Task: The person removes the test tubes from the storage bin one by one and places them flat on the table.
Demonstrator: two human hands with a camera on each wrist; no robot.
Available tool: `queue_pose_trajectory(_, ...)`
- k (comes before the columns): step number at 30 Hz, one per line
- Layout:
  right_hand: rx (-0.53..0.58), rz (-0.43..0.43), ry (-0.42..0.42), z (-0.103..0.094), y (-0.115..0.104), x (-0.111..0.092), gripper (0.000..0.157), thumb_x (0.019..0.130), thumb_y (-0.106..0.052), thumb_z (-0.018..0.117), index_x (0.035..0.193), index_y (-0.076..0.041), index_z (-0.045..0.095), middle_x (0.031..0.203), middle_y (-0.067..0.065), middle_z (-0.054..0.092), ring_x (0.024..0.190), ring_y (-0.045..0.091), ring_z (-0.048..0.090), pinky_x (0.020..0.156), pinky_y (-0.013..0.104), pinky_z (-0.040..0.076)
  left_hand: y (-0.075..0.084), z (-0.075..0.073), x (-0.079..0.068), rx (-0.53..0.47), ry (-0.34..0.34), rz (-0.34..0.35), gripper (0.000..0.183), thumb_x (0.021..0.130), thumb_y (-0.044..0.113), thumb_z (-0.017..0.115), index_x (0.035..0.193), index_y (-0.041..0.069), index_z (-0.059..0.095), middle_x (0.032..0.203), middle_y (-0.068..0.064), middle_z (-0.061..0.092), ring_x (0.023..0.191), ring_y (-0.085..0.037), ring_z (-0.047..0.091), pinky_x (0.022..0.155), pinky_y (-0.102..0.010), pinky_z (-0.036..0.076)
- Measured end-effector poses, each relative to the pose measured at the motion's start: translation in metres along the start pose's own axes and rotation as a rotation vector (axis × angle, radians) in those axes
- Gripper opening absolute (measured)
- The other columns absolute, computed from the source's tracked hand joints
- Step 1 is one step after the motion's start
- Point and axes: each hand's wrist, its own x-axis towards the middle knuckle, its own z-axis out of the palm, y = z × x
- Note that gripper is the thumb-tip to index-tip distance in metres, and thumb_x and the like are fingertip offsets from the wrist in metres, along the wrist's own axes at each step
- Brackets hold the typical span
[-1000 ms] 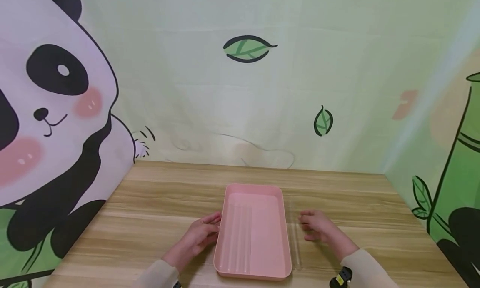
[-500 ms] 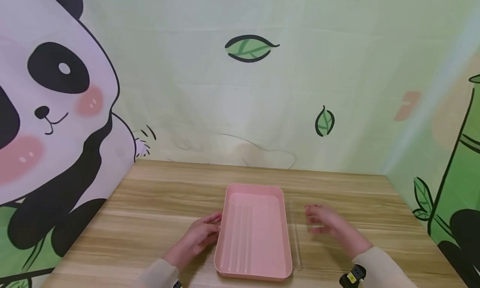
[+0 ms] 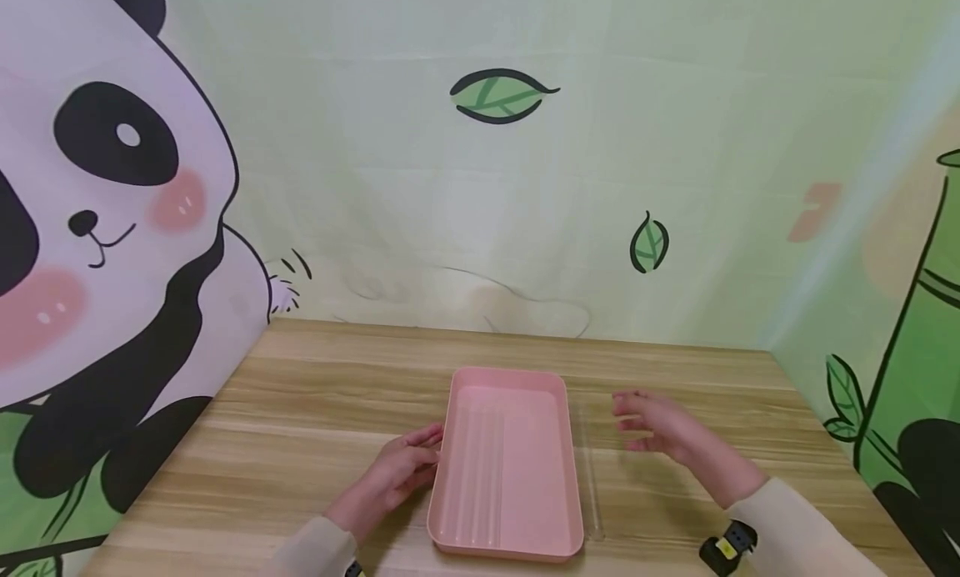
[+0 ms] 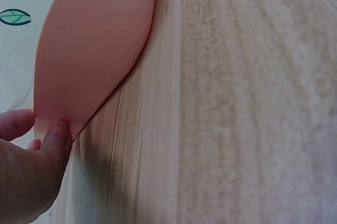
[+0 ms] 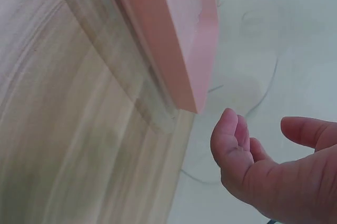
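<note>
Right hand's shift: the right hand is drawing away, now hovering farther right of and farther from the pink tray than a second ago.
Unmoved: the tray, the clear strip and the left hand are keeping the places they were holding in the earlier frame.
Right arm: the forearm is reaching in from the lower right, its cream sleeve and black wrist device showing.
Right fingers: they are hanging apart and loosely curved, with a wide gap to the thumb, holding nothing and touching neither tray nor strip.
Left arm: the forearm is slanting in from the lower left, the hand resting beside the tray's left wall.
Left fingers: they are bending gently and touching the outside of that wall.
Tray's place: it is lying flat on the wooden surface, long sides running away from the person, ridges filling its left part.
Strip's place: it is lying lengthwise just beside the tray's right wall, between tray and right hand.
</note>
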Motion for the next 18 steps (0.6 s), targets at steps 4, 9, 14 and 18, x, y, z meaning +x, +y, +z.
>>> queue_pose_trajectory(4,-0.004,-0.016,-0.026,-0.002,-0.009,-0.003,0.057,0.11,-0.025,0.037,0.153,0.011,0.029,0.143,0.029,0.047,0.123,0.031,0.055,0.088,0.036,0.06,0.001,0.001,0.0,0.011,0.001,-0.002,0.06,0.092,-0.012,0.053,0.15,-0.013,0.039,0.157,-0.034,0.038,0.112,-0.016,0.065,0.092,-0.03,0.06)
queue_pose_trajectory(9,-0.028,-0.025,-0.052,-0.002,-0.019,-0.006,0.055,0.111,-0.024,0.037,0.153,0.01,0.029,0.145,0.03,0.045,0.124,0.032,0.055,0.088,0.034,0.06,0.0,0.0,0.0,0.015,0.003,-0.008,0.06,0.092,-0.012,0.054,0.15,-0.013,0.039,0.157,-0.033,0.038,0.112,-0.015,0.065,0.091,-0.028,0.06)
queue_pose_trajectory(14,-0.017,-0.031,-0.08,0.0,-0.028,-0.007,0.053,0.11,-0.021,0.04,0.152,0.009,0.031,0.138,0.024,0.051,0.112,0.023,0.057,0.084,0.032,0.058,-0.001,0.0,0.001,0.014,0.001,-0.008,0.059,0.093,-0.011,0.054,0.15,-0.013,0.039,0.157,-0.033,0.038,0.111,-0.015,0.065,0.09,-0.028,0.06)
queue_pose_trajectory(18,0.0,-0.038,-0.097,0.004,-0.033,-0.006,0.051,0.109,-0.019,0.042,0.151,0.009,0.032,0.13,0.017,0.056,0.103,0.018,0.057,0.08,0.03,0.057,0.0,0.0,0.002,0.011,0.004,-0.008,0.06,0.092,-0.012,0.054,0.15,-0.013,0.039,0.157,-0.033,0.038,0.113,-0.016,0.065,0.092,-0.029,0.06)
